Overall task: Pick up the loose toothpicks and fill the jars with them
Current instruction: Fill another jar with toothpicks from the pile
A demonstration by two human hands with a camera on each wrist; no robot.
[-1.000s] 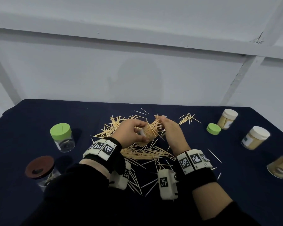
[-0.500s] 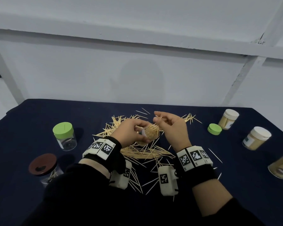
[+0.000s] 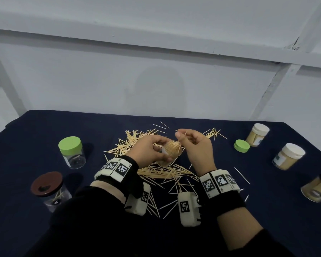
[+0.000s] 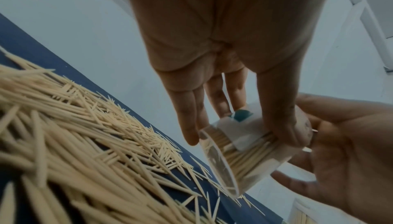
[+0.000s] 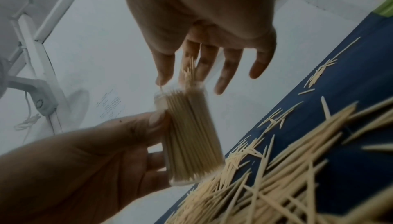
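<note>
My left hand (image 3: 159,151) grips a clear jar (image 3: 171,151) packed with toothpicks, tilted just above the table's middle. In the left wrist view its thumb and fingers (image 4: 191,136) wrap the jar (image 4: 251,157). My right hand (image 3: 182,135) hovers at the jar's mouth, thumb and forefinger pinching a few toothpicks (image 5: 189,69) over the jar (image 5: 191,135). Its other fingers (image 5: 259,66) are spread. Loose toothpicks (image 3: 161,172) lie heaped on the dark blue table (image 3: 44,127) under both hands.
A green-lidded jar (image 3: 70,151) and a brown-lidded jar (image 3: 48,188) stand at the left. A loose green lid (image 3: 241,145), two white-lidded filled jars (image 3: 258,134) (image 3: 288,156) and a dark-lidded jar (image 3: 317,188) stand at the right. A white wall runs behind the table.
My right hand has lifted off the jar's mouth and turned upward; the bunch it pressed in now sits in the jar. The left hand has kept the jar in place.
</note>
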